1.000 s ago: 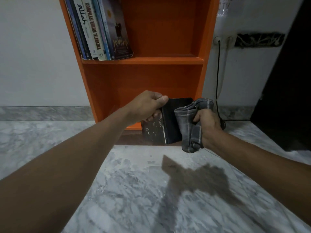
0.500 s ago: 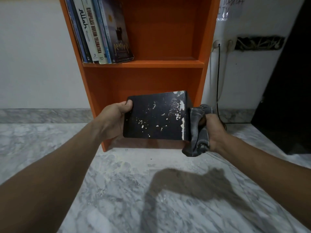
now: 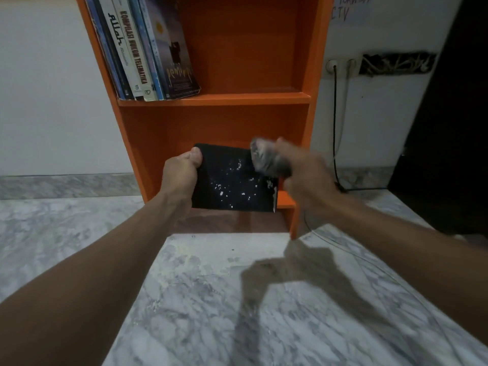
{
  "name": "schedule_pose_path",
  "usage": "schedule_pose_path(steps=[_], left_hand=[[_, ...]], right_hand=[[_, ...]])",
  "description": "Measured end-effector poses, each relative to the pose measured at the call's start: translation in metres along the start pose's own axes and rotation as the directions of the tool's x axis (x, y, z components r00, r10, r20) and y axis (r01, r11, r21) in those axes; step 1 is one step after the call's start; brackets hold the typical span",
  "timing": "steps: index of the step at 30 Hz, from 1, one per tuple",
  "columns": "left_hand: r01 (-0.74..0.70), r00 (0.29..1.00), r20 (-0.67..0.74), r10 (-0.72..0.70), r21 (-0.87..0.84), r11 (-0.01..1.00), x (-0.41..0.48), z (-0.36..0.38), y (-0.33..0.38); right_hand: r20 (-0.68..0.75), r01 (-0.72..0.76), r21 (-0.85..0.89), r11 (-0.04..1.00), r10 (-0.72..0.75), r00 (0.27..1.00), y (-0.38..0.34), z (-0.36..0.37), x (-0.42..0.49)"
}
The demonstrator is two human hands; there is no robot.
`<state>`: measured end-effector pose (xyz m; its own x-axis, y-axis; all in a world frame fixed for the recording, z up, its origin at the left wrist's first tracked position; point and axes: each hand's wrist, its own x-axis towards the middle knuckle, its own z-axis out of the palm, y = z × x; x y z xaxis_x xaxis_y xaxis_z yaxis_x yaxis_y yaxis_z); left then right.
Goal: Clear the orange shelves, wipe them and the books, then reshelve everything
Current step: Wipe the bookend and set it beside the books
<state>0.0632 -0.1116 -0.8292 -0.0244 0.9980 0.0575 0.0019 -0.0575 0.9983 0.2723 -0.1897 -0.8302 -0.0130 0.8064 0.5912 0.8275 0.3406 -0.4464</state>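
A black book (image 3: 232, 180) with white flecks on its cover is held flat-on in front of the orange shelf unit (image 3: 314, 75). My left hand (image 3: 182, 173) grips its left edge, thumb on the cover. My right hand (image 3: 301, 175) grips a bunched grey cloth (image 3: 266, 161) and presses it against the book's top right corner; the hand is blurred. Several books (image 3: 142, 48) lean on the left side of the upper shelf board (image 3: 237, 99). The compartment behind the black book shows nothing else inside.
The shelf unit stands on a grey marble floor (image 3: 237, 299) against a white wall. A black cable (image 3: 335, 122) hangs from wall sockets (image 3: 340, 66) just right of the unit. A dark door or cabinet (image 3: 449, 128) fills the right edge.
My left hand turned the black book from edge-on to cover-facing. My right hand then carried the cloth from the book's right edge up onto the cover's top right corner.
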Motion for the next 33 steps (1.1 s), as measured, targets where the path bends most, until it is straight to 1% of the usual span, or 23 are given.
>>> schedule_pose_path(steps=[2, 3, 4, 5, 6, 8, 9, 10, 12, 13, 14, 16, 18, 20, 21, 22, 24, 26, 27, 28, 29, 31, 33], left_hand=[[-0.040, 0.999, -0.029, 0.041, 0.017, 0.999, 0.000, -0.003, 0.001], [-0.054, 0.997, -0.046, 0.055, 0.013, 0.998, 0.002, -0.007, -0.001], [-0.057, 0.996, -0.071, 0.057, -0.001, 0.998, 0.004, -0.012, -0.003], [-0.055, 0.994, -0.092, 0.053, -0.015, 0.998, 0.005, -0.015, -0.004], [-0.056, 0.993, -0.107, 0.054, -0.020, 0.998, 0.006, -0.017, -0.004], [-0.070, 0.992, -0.106, 0.067, -0.026, 0.997, 0.007, -0.018, -0.006], [-0.074, 0.992, -0.103, 0.071, -0.034, 0.997, 0.006, -0.017, -0.007], [-0.075, 0.993, -0.100, 0.070, -0.045, 0.996, 0.004, -0.015, -0.008], [-0.065, 0.995, -0.077, 0.060, -0.067, 0.996, 0.001, -0.009, -0.008], [-0.057, 0.997, -0.050, 0.053, -0.071, 0.996, -0.001, -0.005, -0.007], [-0.048, 0.999, -0.027, 0.046, -0.077, 0.996, -0.003, -0.001, -0.005], [-0.052, 0.999, -0.006, 0.051, -0.099, 0.994, -0.004, 0.004, -0.001], [-0.078, 0.997, -0.010, 0.078, -0.091, 0.993, -0.001, 0.002, 0.001], [-0.096, 0.995, -0.027, 0.095, -0.077, 0.992, 0.004, -0.004, -0.003], [-0.092, 0.995, -0.046, 0.088, -0.086, 0.992, 0.005, -0.007, -0.005], [-0.083, 0.995, -0.061, 0.078, -0.091, 0.992, 0.006, -0.010, -0.006], [-0.073, 0.996, -0.050, 0.068, -0.096, 0.993, 0.006, -0.013, -0.008], [-0.067, 0.997, -0.034, 0.063, -0.113, 0.991, 0.002, -0.012, -0.009], [-0.058, 0.998, -0.036, 0.054, -0.129, 0.990, 0.003, -0.010, -0.010], [-0.047, 0.999, -0.023, 0.044, -0.147, 0.988, 0.000, -0.007, -0.008], [-0.029, 1.000, -0.006, 0.028, -0.158, 0.987, -0.002, -0.004, -0.007], [-0.007, 1.000, 0.020, 0.010, -0.184, 0.983, -0.004, 0.001, -0.004], [0.009, 1.000, 0.015, -0.006, -0.233, 0.972, -0.004, 0.003, 0.001]], right_hand=[[0.218, 0.072, 0.009, 0.997, -0.072, 0.973, 0.014, 0.028, -0.037], [0.351, 0.151, -0.017, 0.988, -0.136, 0.926, 0.020, 0.037, -0.059], [0.507, 0.249, -0.087, 0.965, -0.172, 0.844, 0.021, 0.042, -0.079], [0.599, 0.338, -0.159, 0.928, -0.181, 0.780, 0.022, 0.044, -0.093], [0.619, 0.374, -0.193, 0.907, -0.183, 0.763, 0.020, 0.041, -0.099], [0.492, 0.255, -0.049, 0.966, -0.199, 0.847, 0.009, 0.026, -0.086], [0.379, 0.237, 0.015, 0.971, -0.225, 0.898, 0.007, 0.018, -0.071], [0.210, 0.259, -0.006, 0.966, -0.252, 0.945, 0.004, 0.012, -0.051], [-0.040, 0.261, -0.140, 0.955, -0.269, 0.962, 0.002, 0.005, -0.008], [-0.114, 0.226, -0.184, 0.957, -0.249, 0.962, -0.003, 0.005, 0.008], [-0.136, 0.182, -0.193, 0.964, -0.210, 0.968, -0.008, 0.011, 0.019], [-0.059, 0.163, -0.168, 0.972, -0.175, 0.983, -0.014, 0.028, 0.015], [0.131, 0.298, -0.154, 0.942, -0.279, 0.951, -0.008, 0.053, -0.022], [0.435, 0.385, -0.104, 0.917, -0.306, 0.847, -0.009, 0.067, -0.072], [0.535, 0.407, -0.090, 0.909, -0.300, 0.790, -0.011, 0.067, -0.087], [0.545, 0.410, -0.062, 0.910, -0.314, 0.777, -0.013, 0.062, -0.093], [0.454, 0.302, 0.014, 0.953, -0.275, 0.847, -0.019, 0.046, -0.076], [0.176, 0.307, -0.023, 0.951, -0.299, 0.938, -0.020, 0.029, -0.038], [0.026, 0.300, -0.080, 0.951, -0.298, 0.954, -0.022, 0.021, -0.017], [-0.072, 0.264, -0.112, 0.958, -0.273, 0.959, -0.025, 0.016, 0.003], [-0.115, 0.213, -0.109, 0.971, -0.225, 0.967, -0.028, 0.017, 0.017], [-0.070, 0.147, -0.041, 0.988, -0.150, 0.986, -0.037, 0.028, 0.024], [0.083, 0.274, -0.019, 0.961, -0.272, 0.959, -0.036, 0.049, -0.002]])
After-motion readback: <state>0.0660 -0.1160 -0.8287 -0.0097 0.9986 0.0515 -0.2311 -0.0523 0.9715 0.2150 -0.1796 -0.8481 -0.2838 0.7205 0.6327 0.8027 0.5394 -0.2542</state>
